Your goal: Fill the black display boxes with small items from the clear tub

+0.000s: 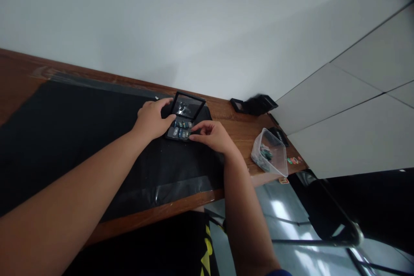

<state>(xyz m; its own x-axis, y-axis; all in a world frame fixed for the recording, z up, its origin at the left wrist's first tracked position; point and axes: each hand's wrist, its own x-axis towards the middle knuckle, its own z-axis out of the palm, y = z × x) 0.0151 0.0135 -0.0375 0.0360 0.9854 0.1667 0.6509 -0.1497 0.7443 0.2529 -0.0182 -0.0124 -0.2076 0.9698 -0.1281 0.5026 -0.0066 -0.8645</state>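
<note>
A small black case (168, 134) stands with its lid (188, 105) raised; the lid has a clear window. Inside lie two rows of shiny blue, green and pale pieces that look like press-on nails (182, 132). My left hand (152, 118) grips the case's left side, thumb by the tray and fingers at the lid's edge. At the tray's right end, my right hand (211, 135) has thumb and forefinger close together over the last nails. Whatever is between those fingertips is too small to make out.
A black mat (97, 129) is taped over the wooden table (231, 123). To the right stands a clear plastic tub (274, 155) with small bags inside. More black cases (255, 104) lie by the wall, and orange and green rings (293, 161) near the table's end.
</note>
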